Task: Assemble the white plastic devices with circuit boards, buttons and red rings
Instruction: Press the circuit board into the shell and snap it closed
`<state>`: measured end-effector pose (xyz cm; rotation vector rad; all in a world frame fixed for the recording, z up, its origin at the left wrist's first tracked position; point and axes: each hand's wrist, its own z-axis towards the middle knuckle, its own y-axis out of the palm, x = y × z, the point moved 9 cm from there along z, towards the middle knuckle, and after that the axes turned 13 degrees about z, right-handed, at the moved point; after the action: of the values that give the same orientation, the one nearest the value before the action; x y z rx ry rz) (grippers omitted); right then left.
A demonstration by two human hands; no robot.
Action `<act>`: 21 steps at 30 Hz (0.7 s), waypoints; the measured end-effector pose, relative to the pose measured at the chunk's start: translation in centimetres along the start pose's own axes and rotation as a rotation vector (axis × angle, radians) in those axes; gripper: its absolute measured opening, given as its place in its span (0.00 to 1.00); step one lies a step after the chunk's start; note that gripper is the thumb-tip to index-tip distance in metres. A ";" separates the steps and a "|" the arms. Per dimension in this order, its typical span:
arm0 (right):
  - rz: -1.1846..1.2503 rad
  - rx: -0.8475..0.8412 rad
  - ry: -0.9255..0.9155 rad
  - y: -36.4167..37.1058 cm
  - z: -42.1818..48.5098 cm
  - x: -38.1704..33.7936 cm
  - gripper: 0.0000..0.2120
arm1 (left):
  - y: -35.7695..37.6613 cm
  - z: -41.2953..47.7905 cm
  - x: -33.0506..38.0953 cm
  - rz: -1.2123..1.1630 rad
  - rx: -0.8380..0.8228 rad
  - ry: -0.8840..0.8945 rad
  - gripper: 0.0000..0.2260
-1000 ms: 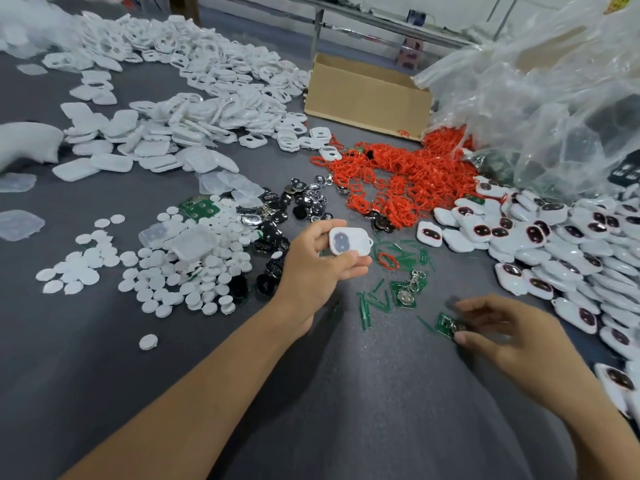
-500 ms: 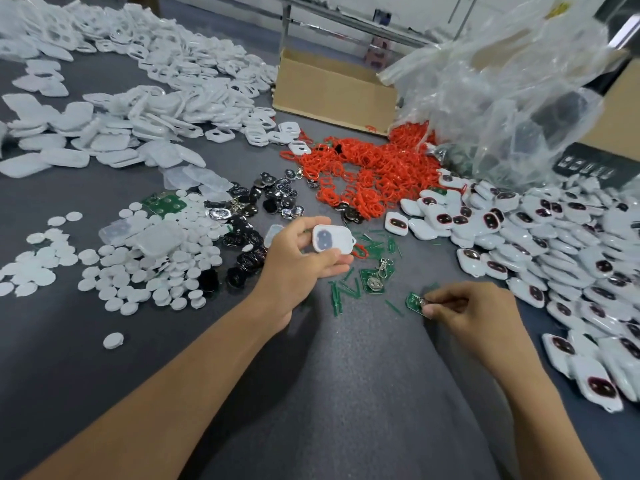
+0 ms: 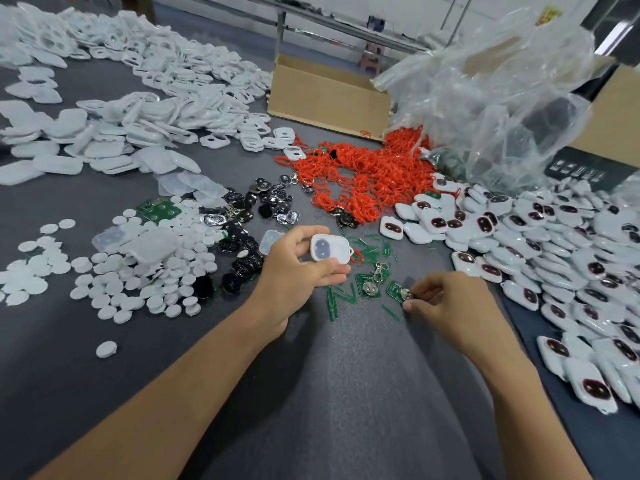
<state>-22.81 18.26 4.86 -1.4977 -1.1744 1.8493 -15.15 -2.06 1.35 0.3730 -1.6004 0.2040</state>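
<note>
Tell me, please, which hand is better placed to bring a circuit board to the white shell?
Right: the right hand pinches the green circuit board on the table, while the left hand is busy holding the white shell.

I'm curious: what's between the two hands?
In the head view, a green circuit board with a round silver disc lies between the left hand and right hand, among thin green strips.

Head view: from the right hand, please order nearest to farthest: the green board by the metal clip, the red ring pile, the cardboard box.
1. The green board, just left of the right hand.
2. The red ring pile, farther back, mid-table.
3. The cardboard box, at the far edge.
</note>
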 end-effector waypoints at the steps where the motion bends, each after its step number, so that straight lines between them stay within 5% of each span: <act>1: 0.011 0.010 -0.006 0.0 0.0 0.1 0.08 | 0.0 0.0 0.0 0.003 0.000 0.001 0.18; 7: 0.003 0.081 -0.073 -0.2 -0.3 -0.6 0.04 | 0.1 -0.2 0.1 -0.005 -0.004 0.003 0.17; 13: 0.029 -0.030 -0.122 0.2 0.8 -1.3 0.02 | 0.2 -0.2 0.2 -0.015 -0.018 -0.002 0.18; 17: 0.552 -0.072 -0.164 -0.1 1.8 -3.7 0.04 | 0.2 -0.3 0.1 -0.012 -0.028 -0.001 0.18; 21: 1.002 -0.336 -0.158 2.8 2.9 -7.2 0.08 | 0.0 -0.2 -0.1 -0.026 -0.020 -0.004 0.19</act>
<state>-23.09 10.14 6.38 -2.4712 -0.8722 2.4921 -15.00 -1.98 1.23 0.3787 -1.5992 0.1674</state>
